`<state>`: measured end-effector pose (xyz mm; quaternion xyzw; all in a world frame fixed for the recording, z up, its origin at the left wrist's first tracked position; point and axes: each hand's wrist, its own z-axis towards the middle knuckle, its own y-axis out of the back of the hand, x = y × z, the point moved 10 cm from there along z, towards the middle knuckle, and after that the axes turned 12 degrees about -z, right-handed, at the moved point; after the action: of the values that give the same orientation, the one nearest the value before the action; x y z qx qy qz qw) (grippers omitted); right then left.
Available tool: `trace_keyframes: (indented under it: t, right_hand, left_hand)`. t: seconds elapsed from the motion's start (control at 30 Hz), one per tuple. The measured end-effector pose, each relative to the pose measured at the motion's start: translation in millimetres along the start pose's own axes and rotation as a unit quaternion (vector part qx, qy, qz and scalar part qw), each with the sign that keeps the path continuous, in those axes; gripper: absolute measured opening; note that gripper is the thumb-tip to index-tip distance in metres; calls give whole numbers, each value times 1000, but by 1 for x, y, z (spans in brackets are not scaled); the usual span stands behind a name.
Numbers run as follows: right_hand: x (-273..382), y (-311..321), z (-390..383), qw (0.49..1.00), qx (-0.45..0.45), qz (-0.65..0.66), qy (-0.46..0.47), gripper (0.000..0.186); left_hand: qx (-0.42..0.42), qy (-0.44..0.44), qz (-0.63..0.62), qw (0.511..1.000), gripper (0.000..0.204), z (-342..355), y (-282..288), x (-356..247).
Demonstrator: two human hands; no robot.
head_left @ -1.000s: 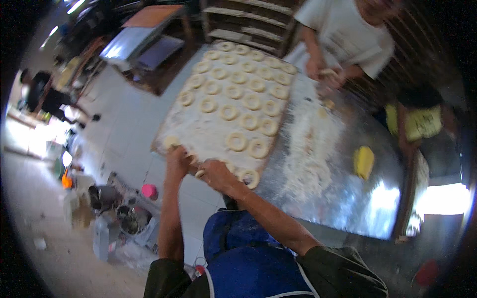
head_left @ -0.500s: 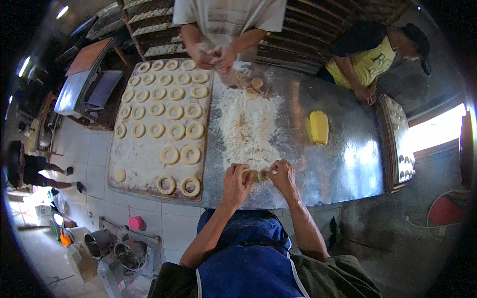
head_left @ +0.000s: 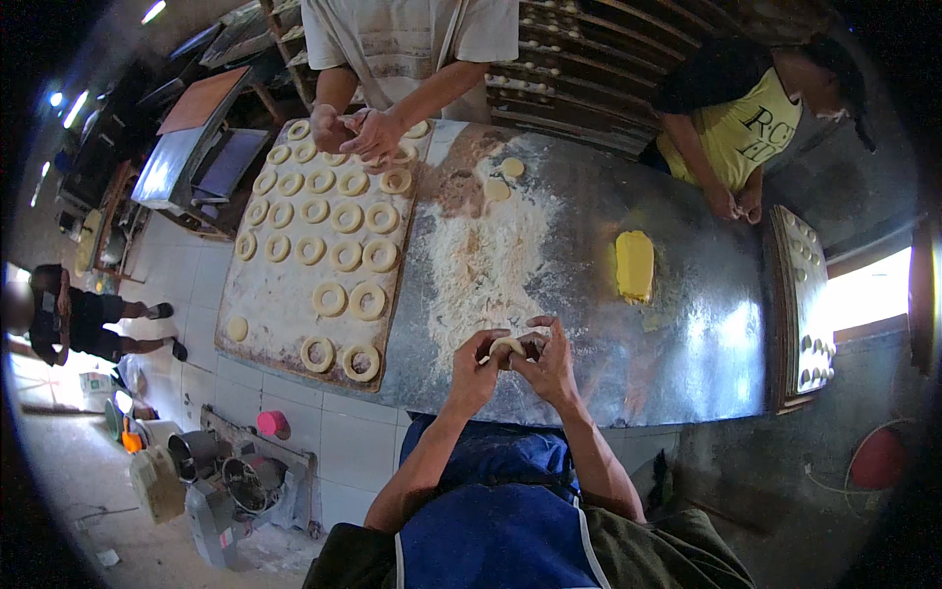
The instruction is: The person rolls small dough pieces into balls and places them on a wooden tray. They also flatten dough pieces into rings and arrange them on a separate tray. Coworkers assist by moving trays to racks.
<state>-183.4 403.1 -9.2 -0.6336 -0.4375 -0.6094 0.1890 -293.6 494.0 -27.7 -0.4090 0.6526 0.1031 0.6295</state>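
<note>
Between my two hands, above the near edge of the metal table (head_left: pixel 687 373), is a small pale dough ring (head_left: pixel 507 345). My left hand (head_left: pixel 473 371) grips its left side with bent fingers. On the other side my right hand (head_left: pixel 548 371) has its thumb and some fingers at the ring, while its index finger sticks up. Part of the ring is hidden by the fingers. Loose flour (head_left: pixel 481 265) is spread just beyond my hands. Two round dough pieces, one (head_left: pixel 497 188) touching the flour and another (head_left: pixel 512 168) behind it, lie at the far side.
To the left, a floured board (head_left: pixel 275 344) carries rows of dough rings and one flat dough round (head_left: pixel 237 329). A yellow block of fat (head_left: pixel 634 267) sits right of the flour. A co-worker's hands (head_left: pixel 358 135) are over the board's far end. Another person (head_left: pixel 726 137) stands at far right.
The dough ring between my hands has turned and shows more as a curve; my right fingers have spread upward. The co-worker's hands opposite have moved left, from the flour to above the board.
</note>
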Motion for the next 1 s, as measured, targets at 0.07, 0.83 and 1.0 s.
trace_keyframes:
  t: [0.07, 0.83, 1.0]
  right_hand:
    - [4, -10, 0, 995, 73, 72, -13, 53]
    - [28, -102, 14, 998, -58, 3, -16, 68]
    - [19, -137, 11, 995, -9, 30, -91, 69]
  left_hand:
    - [-17, 39, -167, 985, 30, -1, 7, 8]
    - [-162, 12, -242, 957, 31, -8, 88, 3]
    - [-173, -46, -203, 963, 34, -9, 129, -7]
